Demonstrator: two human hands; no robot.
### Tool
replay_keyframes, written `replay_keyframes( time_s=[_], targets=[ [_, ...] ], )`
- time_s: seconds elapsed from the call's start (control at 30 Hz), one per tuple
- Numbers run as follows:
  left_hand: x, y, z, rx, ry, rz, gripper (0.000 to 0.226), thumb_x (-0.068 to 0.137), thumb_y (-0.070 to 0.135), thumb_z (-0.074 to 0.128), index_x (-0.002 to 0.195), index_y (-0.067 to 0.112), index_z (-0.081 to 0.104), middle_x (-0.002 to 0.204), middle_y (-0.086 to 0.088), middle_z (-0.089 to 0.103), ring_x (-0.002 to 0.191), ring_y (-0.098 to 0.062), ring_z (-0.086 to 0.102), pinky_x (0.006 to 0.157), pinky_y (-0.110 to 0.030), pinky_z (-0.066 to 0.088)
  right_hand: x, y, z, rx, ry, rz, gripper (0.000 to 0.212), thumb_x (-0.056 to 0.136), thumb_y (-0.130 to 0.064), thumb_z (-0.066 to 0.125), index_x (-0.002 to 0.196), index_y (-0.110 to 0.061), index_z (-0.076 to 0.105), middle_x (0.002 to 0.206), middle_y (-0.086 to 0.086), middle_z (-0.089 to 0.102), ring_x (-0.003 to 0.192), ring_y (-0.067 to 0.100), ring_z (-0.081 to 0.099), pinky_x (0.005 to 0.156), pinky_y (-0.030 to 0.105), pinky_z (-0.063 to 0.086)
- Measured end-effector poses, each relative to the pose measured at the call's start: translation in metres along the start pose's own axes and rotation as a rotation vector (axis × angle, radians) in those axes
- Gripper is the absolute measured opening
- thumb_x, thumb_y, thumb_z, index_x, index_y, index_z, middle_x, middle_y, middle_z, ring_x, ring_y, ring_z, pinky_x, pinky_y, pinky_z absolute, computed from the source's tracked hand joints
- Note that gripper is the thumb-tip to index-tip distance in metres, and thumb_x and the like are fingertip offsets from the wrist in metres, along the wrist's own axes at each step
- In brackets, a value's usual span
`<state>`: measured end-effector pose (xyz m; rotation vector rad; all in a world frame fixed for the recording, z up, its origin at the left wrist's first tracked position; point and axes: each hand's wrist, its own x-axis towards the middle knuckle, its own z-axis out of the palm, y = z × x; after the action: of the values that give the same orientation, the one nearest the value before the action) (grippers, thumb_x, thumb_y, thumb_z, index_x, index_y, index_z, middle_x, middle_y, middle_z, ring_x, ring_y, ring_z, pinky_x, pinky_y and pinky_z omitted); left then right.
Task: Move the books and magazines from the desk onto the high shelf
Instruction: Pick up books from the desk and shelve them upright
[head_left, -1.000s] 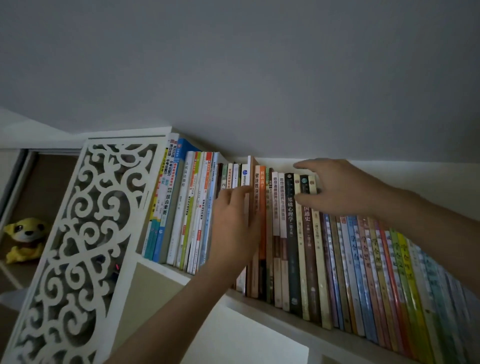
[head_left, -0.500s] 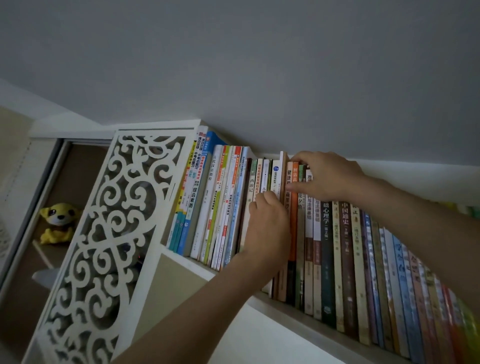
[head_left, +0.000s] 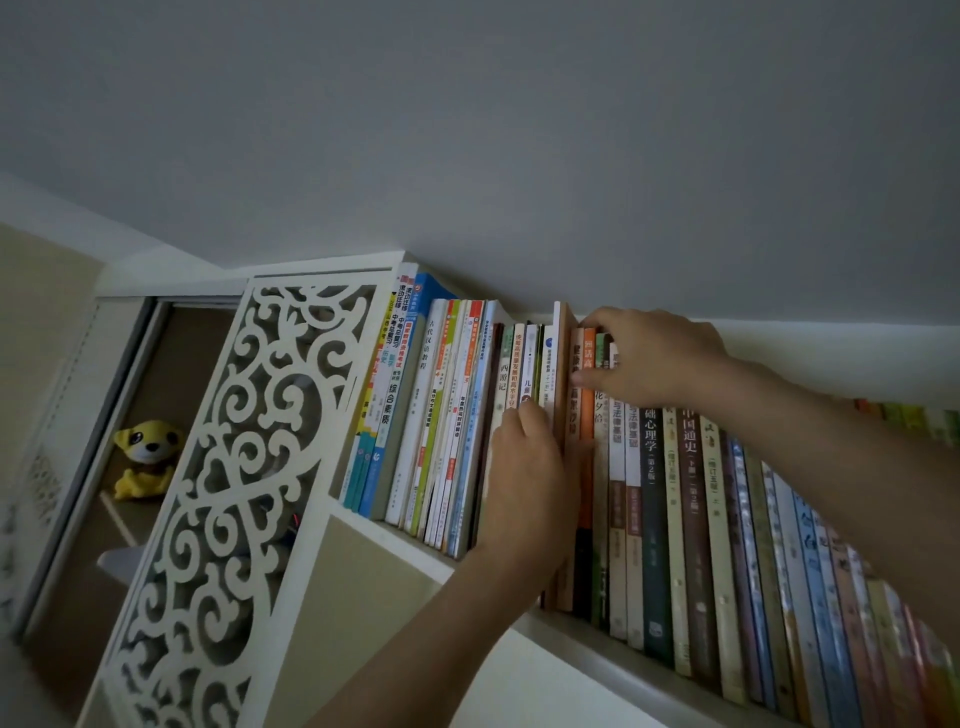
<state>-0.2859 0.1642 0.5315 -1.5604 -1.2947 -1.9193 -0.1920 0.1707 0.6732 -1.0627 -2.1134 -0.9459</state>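
Pressing flat: left hand (head_left: 527, 483) on book (head_left: 560, 374) | right hand (head_left: 652, 358) curled over book tops | shelf (head_left: 571, 631) packed

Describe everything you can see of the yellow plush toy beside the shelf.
The plush toy is a small yellow animal with a white muzzle, dark eyes and dark nose. It looks soft and fuzzy. It sits upright, slightly slumped, on a brown surface in a recess left of the white carved panel, facing the camera. Neither hand touches it; its lower edge is dim.
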Motion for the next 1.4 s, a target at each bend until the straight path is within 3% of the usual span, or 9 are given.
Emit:
replay_keyframes(
  time_s=[0.1, 0.23, 0.37, 0.53, 0.73, 0.9, 1.03, 1.27, 1.4],
  targets=[
    [0.005, 0.008, -0.008, 0.052, -0.026, -0.026, 0.015, 0.100, 0.014, 0.039, 0.114, 0.010, 0.044, 0.110, -0.007, 0.052, 0.089, -0.016, 0.052, 0.076, -0.028, 0.050, -0.001, -0.001, 0.000, -0.007, 0.017, 0.007, 0.051, 0.083, -0.057, 0.060, 0.126, -0.033, 0.048, 0.110, -0.003, 0.065, 0.096, 0.020, 0.060, 0.075, 0.031, 0.038],
    [-0.008, 0.018, -0.031, -0.050, 0.019, -0.037, 0.002, 0.102, 0.025, 0.035, 0.102, 0.023, 0.034, 0.092, 0.001, 0.054, 0.071, -0.012, 0.057, 0.055, -0.022, 0.052, 0.003, 0.003, 0.003, -0.012, -0.009, 0.029, 0.038, 0.083, -0.047, 0.062, 0.117, -0.032, 0.052, 0.100, -0.002, 0.063, 0.092, 0.023, 0.059, 0.070, 0.032, 0.036],
    [-0.009, 0.018, -0.038, -0.153, -0.017, -0.165, 0.024, 0.096, 0.030, 0.052, 0.105, 0.029, 0.030, 0.086, 0.012, 0.055, 0.064, -0.004, 0.060, 0.045, -0.013, 0.047, 0.002, 0.002, 0.004, -0.031, -0.010, 0.024, 0.035, 0.084, -0.045, 0.060, 0.115, -0.031, 0.051, 0.090, -0.003, 0.058, 0.085, 0.022, 0.054, 0.069, 0.031, 0.033],
    [-0.009, 0.025, -0.043, -0.007, -0.126, -0.179, 0.036, 0.097, 0.016, 0.049, 0.127, 0.025, 0.032, 0.111, 0.006, 0.054, 0.086, -0.009, 0.057, 0.056, -0.012, 0.043, 0.000, 0.002, 0.003, -0.043, 0.006, 0.014, 0.039, 0.085, -0.042, 0.058, 0.120, -0.029, 0.049, 0.088, -0.001, 0.059, 0.084, 0.022, 0.057, 0.069, 0.030, 0.036],
    [-0.013, 0.019, -0.119, -0.026, -0.013, -0.118, 0.026, 0.095, 0.017, 0.055, 0.113, 0.027, 0.037, 0.101, 0.009, 0.060, 0.080, -0.008, 0.064, 0.058, -0.021, 0.056, -0.006, -0.001, 0.002, -0.074, -0.003, 0.006, 0.044, 0.084, -0.043, 0.053, 0.125, -0.028, 0.048, 0.102, -0.001, 0.063, 0.097, 0.023, 0.060, 0.072, 0.030, 0.038],
    [0.006, -0.012, -0.172, -0.086, 0.043, -0.245, 0.036, 0.093, 0.018, 0.059, 0.122, 0.026, 0.040, 0.093, 0.013, 0.057, 0.082, -0.005, 0.060, 0.054, -0.019, 0.046, 0.009, -0.013, -0.011, 0.035, -0.190, 0.034, 0.057, 0.078, -0.068, 0.056, 0.111, -0.021, 0.058, 0.098, 0.000, 0.063, 0.089, 0.021, 0.061, 0.077, 0.033, 0.051],
    [0.005, -0.035, -0.180, -0.100, 0.006, -0.273, 0.032, 0.092, 0.018, 0.061, 0.116, 0.028, 0.044, 0.094, 0.010, 0.061, 0.081, -0.005, 0.062, 0.055, -0.018, 0.046, 0.025, -0.029, -0.014, -0.071, -0.130, 0.074, 0.069, 0.069, -0.077, 0.060, 0.099, -0.015, 0.056, 0.094, 0.002, 0.061, 0.086, 0.022, 0.059, 0.072, 0.033, 0.049],
    [0.011, -0.053, -0.171, -0.181, -0.021, -0.232, 0.028, 0.089, 0.019, 0.064, 0.108, 0.030, 0.047, 0.093, 0.007, 0.065, 0.083, -0.010, 0.067, 0.064, -0.031, 0.059, 0.042, -0.044, 0.011, 0.106, 0.002, 0.058, 0.058, 0.068, -0.055, 0.078, 0.107, -0.014, 0.066, 0.102, 0.005, 0.069, 0.087, 0.023, 0.064, 0.075, 0.039, 0.056],
    [0.017, -0.048, -0.164, -0.162, -0.035, -0.190, 0.027, 0.089, 0.022, 0.064, 0.109, 0.026, 0.046, 0.093, 0.007, 0.064, 0.080, -0.009, 0.067, 0.061, -0.029, 0.059, 0.039, -0.038, 0.012, 0.186, -0.013, 0.077, 0.060, 0.073, -0.044, 0.079, 0.125, -0.020, 0.060, 0.124, 0.005, 0.062, 0.108, 0.026, 0.060, 0.084, 0.037, 0.052]
  ],
)
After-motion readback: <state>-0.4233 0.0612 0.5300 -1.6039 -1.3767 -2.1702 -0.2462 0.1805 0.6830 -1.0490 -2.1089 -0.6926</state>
